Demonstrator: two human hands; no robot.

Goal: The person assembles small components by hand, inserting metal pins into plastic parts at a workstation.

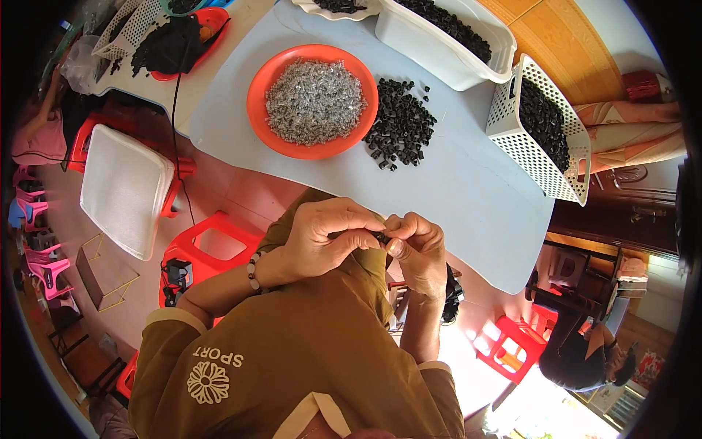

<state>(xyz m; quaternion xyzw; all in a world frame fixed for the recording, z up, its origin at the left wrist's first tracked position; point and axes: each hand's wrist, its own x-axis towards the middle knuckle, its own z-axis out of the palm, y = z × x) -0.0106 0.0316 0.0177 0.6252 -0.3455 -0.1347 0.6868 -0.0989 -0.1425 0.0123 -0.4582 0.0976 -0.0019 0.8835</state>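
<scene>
Fingers hid most of the small black piece (379, 237), so its whole shape was hard to make out. It was in the middle, between the left hand (333, 235) and the right hand (417, 252), just off the near edge of the counter (453, 186). The left hand had its thumb and fingers pinched together on the piece, and the right hand pinched it from the other side. The top edge cut off one white dish (310, 9) and one white tub (413, 45).

There was one piece held by two hands. From the hands, one red bowl (257, 110) was at 11 o'clock, full of clear bits (314, 102), too many to count. One heap of black bits (398, 128) touched the bowl at 12 o'clock. The tub was at 1 o'clock and one white basket (518, 143) with holes at 2 o'clock, both holding black bits.

The piece looked tiny and dark.
</scene>
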